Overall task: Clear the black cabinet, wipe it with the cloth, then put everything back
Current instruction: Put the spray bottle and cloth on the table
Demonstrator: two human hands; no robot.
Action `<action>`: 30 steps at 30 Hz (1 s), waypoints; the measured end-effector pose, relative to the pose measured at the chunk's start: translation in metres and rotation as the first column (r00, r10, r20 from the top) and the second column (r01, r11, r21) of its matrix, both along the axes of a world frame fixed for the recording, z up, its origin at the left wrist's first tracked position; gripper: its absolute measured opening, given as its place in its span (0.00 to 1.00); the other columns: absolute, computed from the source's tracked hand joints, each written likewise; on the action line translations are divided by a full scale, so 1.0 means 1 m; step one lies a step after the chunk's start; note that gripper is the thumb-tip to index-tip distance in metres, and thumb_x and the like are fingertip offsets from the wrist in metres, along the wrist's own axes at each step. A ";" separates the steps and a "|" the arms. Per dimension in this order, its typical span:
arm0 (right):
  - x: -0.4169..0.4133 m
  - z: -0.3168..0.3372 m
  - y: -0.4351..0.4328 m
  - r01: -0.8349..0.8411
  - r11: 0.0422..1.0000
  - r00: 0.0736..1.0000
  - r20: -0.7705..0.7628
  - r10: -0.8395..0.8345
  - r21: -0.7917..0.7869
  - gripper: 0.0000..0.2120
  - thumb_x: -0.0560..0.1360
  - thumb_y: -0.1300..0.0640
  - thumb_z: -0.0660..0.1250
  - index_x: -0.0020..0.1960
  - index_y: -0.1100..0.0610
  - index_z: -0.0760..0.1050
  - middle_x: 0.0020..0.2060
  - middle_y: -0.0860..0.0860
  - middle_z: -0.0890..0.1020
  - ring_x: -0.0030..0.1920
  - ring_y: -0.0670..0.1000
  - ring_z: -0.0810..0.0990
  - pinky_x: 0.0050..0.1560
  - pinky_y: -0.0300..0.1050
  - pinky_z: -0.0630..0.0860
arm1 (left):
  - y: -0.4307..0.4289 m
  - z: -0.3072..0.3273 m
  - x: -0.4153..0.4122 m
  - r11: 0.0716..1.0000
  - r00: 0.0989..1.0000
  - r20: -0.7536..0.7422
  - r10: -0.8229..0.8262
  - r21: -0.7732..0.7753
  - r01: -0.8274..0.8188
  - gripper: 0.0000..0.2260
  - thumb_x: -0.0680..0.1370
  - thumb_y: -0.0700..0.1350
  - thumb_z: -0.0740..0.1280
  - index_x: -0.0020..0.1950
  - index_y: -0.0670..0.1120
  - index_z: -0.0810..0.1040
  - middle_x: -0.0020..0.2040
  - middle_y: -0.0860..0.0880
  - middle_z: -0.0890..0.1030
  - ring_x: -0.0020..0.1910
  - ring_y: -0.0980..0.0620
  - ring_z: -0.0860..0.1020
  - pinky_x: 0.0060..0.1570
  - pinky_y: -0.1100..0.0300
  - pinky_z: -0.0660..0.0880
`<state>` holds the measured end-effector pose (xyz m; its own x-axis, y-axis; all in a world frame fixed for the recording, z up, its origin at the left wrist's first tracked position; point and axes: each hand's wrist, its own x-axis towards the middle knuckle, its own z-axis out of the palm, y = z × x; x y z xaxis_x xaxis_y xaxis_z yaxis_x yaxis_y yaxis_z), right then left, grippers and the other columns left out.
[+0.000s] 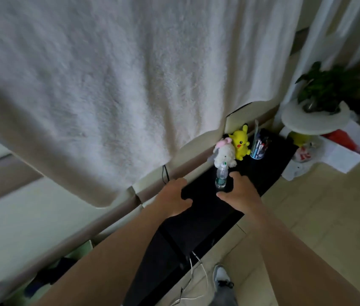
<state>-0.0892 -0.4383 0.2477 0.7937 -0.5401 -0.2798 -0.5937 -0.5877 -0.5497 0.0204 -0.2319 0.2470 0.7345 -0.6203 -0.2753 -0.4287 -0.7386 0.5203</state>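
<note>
The black cabinet (269,168) ran from lower centre toward the right of the frame. On it the water bottle (221,176) stood nearest me, with the white plush (224,154), yellow figure (240,143) and pen cup (257,150) beyond. My right hand (239,191) hung just right of the bottle, fingers loosely curved, holding nothing. My left hand (172,197) lay at the cabinet's left edge, and whether it gripped anything I couldn't tell. The bottle looked nearly empty, so light, thin-walled and tippy, and I'd take it round the middle

The black cabinet (263,164) looks matt. The bottle (221,176) is clear plastic; the white blanket (108,85) is fluffy cloth.
</note>
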 end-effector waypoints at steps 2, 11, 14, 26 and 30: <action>-0.018 0.016 0.027 -0.012 1.000 1.000 0.016 0.012 -0.012 0.38 0.72 0.43 0.74 0.75 0.51 0.61 0.64 0.57 0.70 0.63 0.60 0.75 0.57 0.54 0.76 | 0.032 0.011 -0.015 1.000 1.000 0.020 -0.002 -0.015 0.002 0.30 0.77 0.52 0.71 0.77 0.51 0.64 0.72 0.49 0.69 0.71 0.47 0.69 0.68 0.53 0.69; -0.055 0.069 0.136 -0.181 0.980 0.982 0.038 0.184 -0.081 0.35 0.72 0.43 0.74 0.73 0.52 0.64 0.67 0.56 0.69 0.64 0.58 0.74 0.59 0.54 0.76 | 0.143 0.054 -0.067 0.991 0.985 0.125 0.116 -0.086 -0.106 0.28 0.76 0.52 0.72 0.74 0.51 0.68 0.67 0.48 0.72 0.64 0.48 0.73 0.57 0.62 0.69; -0.057 0.074 0.159 -0.256 0.960 0.966 0.015 0.259 -0.111 0.35 0.72 0.42 0.73 0.73 0.52 0.64 0.67 0.55 0.70 0.64 0.58 0.74 0.58 0.53 0.77 | 0.169 0.061 -0.075 0.982 0.977 0.123 0.173 -0.104 -0.160 0.28 0.76 0.52 0.72 0.73 0.50 0.68 0.66 0.48 0.73 0.61 0.48 0.74 0.56 0.59 0.72; -0.033 0.063 0.240 -0.594 0.802 0.804 -0.012 0.595 -0.064 0.39 0.71 0.40 0.73 0.76 0.48 0.62 0.69 0.51 0.67 0.65 0.54 0.74 0.60 0.51 0.76 | 0.293 0.071 -0.124 0.845 0.841 0.095 0.533 -0.004 -0.535 0.37 0.72 0.61 0.72 0.77 0.51 0.62 0.69 0.47 0.69 0.66 0.44 0.73 0.64 0.48 0.73; -0.023 0.066 0.277 -0.703 0.710 0.710 0.004 0.704 -0.037 0.40 0.72 0.42 0.73 0.78 0.50 0.60 0.74 0.52 0.64 0.71 0.54 0.70 0.65 0.49 0.73 | 0.337 0.078 -0.151 0.734 0.729 0.120 0.674 0.008 -0.679 0.37 0.72 0.60 0.72 0.76 0.50 0.64 0.68 0.46 0.71 0.65 0.43 0.74 0.64 0.46 0.73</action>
